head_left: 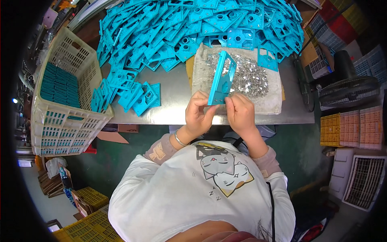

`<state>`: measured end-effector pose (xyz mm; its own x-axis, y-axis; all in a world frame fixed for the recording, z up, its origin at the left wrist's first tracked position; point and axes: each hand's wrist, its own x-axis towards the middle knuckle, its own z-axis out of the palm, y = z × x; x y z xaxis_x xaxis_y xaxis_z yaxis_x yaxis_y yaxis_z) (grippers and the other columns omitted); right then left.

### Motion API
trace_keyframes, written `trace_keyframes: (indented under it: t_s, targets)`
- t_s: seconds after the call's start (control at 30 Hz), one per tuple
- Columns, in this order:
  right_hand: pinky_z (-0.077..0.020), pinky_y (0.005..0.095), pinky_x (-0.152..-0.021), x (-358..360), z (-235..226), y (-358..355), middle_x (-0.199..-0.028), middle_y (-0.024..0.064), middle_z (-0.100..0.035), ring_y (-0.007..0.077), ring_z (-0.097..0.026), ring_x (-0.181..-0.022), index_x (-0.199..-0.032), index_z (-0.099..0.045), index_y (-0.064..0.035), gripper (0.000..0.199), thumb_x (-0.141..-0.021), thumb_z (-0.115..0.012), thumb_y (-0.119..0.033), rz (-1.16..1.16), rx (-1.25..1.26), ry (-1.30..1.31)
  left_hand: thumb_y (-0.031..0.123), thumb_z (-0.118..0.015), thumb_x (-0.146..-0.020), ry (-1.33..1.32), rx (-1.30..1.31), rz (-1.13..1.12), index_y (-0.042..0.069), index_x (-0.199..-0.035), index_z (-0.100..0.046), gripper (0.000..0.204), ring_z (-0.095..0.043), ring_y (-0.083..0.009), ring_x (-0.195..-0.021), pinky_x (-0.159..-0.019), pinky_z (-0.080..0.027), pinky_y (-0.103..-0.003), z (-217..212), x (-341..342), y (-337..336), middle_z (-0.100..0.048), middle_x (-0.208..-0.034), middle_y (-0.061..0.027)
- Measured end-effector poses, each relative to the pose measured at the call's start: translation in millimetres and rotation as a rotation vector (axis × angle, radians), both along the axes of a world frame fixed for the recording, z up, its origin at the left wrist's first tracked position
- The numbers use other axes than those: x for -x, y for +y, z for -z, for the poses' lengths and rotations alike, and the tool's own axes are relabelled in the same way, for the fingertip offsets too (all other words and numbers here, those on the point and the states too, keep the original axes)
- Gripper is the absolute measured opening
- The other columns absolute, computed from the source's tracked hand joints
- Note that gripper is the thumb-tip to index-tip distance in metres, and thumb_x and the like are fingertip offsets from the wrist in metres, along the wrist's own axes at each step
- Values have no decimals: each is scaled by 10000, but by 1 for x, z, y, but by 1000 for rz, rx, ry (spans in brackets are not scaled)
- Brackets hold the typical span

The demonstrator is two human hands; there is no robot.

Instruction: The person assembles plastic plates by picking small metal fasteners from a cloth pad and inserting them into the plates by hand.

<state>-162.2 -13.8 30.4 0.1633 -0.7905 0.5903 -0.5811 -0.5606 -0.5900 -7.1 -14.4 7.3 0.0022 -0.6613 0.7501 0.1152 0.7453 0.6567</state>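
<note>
Grip pinched closed, the left hand holds a turquoise plate by its near end, nine o'clock of the metal pieces, the right hand closed at its edge, contents hidden; steady bracing should help.

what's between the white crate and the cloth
In the head view, loose blue plates beside the crate, then bare metal tabletop toward the cloth.
</note>
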Motion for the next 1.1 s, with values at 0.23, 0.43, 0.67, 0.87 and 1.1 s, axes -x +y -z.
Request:
trace_keyframes:
  t_s: [0.23, 0.43, 0.67, 0.87, 1.1]
  targets:
    - [-404, 432, -727, 3, -9, 0, -860, 139, -532, 329, -531, -824, -864, -563, -19, 132, -787, -661, -62, -37, 133, 99, -159, -651, -806, 25, -39, 9, -18, -1045, -510, 312, -540, -205, -822, -718, -475, -295, 1, -1, 1, -538, -921, -116]
    - [-387, 414, -736, 5, -6, -2, -847, 119, -522, 313, -521, -817, -870, -572, -24, 107, -795, -646, -40, -41, 139, 209, -147, -670, -795, -64, 53, -33, -10, -1043, -524, 319, -539, -216, -782, -684, -449, -306, -1, -2, -3, -566, -892, -123]
    - [-399, 425, -731, 4, -3, -3, -837, 132, -540, 327, -534, -800, -843, -565, -18, 88, -801, -641, -29, -53, 123, 110, -142, -688, -771, -176, 167, -107, 0, -1041, -543, 338, -561, -241, -729, -635, -457, -317, -2, -5, -7, -609, -852, -130]
    - [-427, 448, -710, -5, 11, 1, -823, 156, -554, 362, -547, -790, -829, -561, -3, 55, -827, -614, -13, -16, 10, 3, -152, -681, -783, -220, 125, -89, 19, -1030, -512, 345, -513, -206, -790, -702, -425, -295, 8, -6, -5, -524, -870, -96]
    - [-455, 447, -724, -4, 17, 2, -836, 171, -575, 381, -569, -808, -841, -581, 15, 52, -838, -616, -24, 8, -272, -103, -147, -672, -791, -300, 123, -81, -3, -1018, -539, 299, -537, -220, -797, -674, -449, -292, 13, -6, -10, -539, -896, -122]
